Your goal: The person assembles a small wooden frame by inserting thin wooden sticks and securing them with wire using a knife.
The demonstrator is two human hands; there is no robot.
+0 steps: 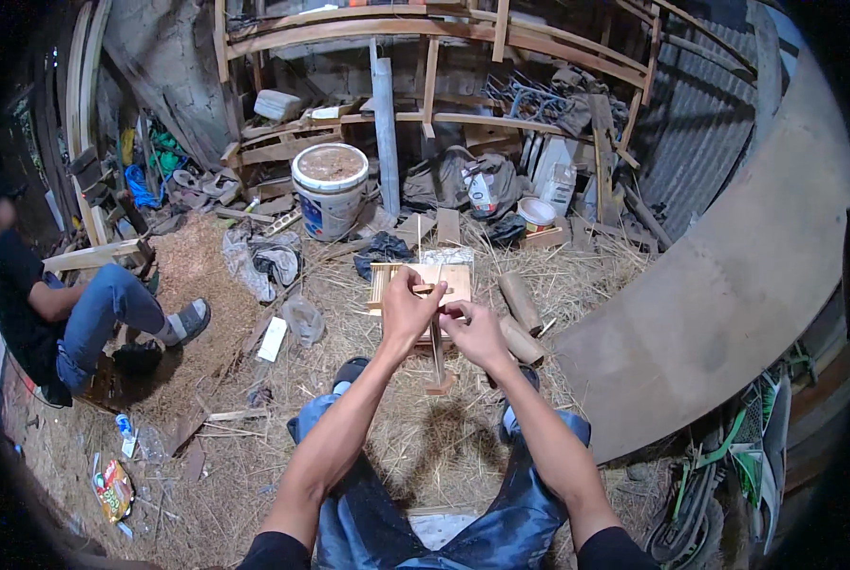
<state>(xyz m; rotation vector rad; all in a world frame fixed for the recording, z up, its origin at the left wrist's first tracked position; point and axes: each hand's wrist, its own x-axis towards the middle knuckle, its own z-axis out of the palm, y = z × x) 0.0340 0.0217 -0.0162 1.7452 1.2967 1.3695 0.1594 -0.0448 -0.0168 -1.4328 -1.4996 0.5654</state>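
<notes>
My left hand (410, 310) is closed around a small wooden piece (432, 287), its fingers bent over a low wooden work surface (458, 275). Just right of it, my right hand (475, 334) has its fingers curled in a pinch; what they grip is too small to make out. The two hands nearly touch. Below them a narrow wooden strip (437, 359) runs down toward a small wooden foot (439, 385) near the straw. Several thin slats (380, 285) lie at the left edge of the work surface.
Two short logs (520, 302) lie right of the work surface. A white bucket (330, 190) stands behind, left. A large curved panel (700, 285) leans along the right, above a green-framed bike (729, 456). Another person (92, 304) sits at left beside wood shavings (192, 271).
</notes>
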